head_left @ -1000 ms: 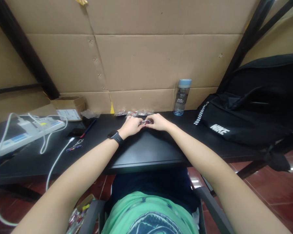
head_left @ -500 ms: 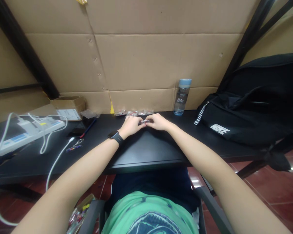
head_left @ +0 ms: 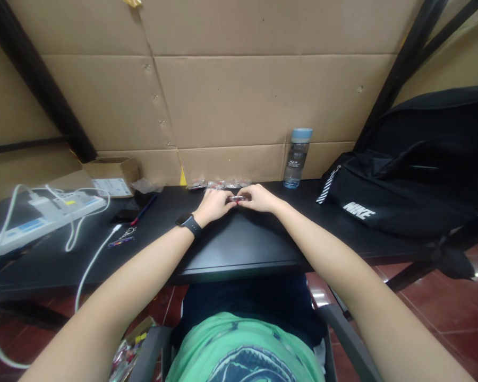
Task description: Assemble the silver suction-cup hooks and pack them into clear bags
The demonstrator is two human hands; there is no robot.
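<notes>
A small clear plastic packet with something red in it is held between my two hands, low over the black table. My left hand, with a dark watch at its wrist, pinches the packet's left end. The right end is gripped by my right hand, thumb and fingers closed on it. What lies inside the packet is too small to make out. Just behind my hands, a row of similar clear packets lies along the cardboard wall.
A water bottle stands at the back right, beside a black bag. On the left are a white power strip with cables, a small cardboard box, a pen and a keyring.
The packet has shifted slightly between my fingers, and more red shows at its lower edge. My arms and the other things stay where they were.
</notes>
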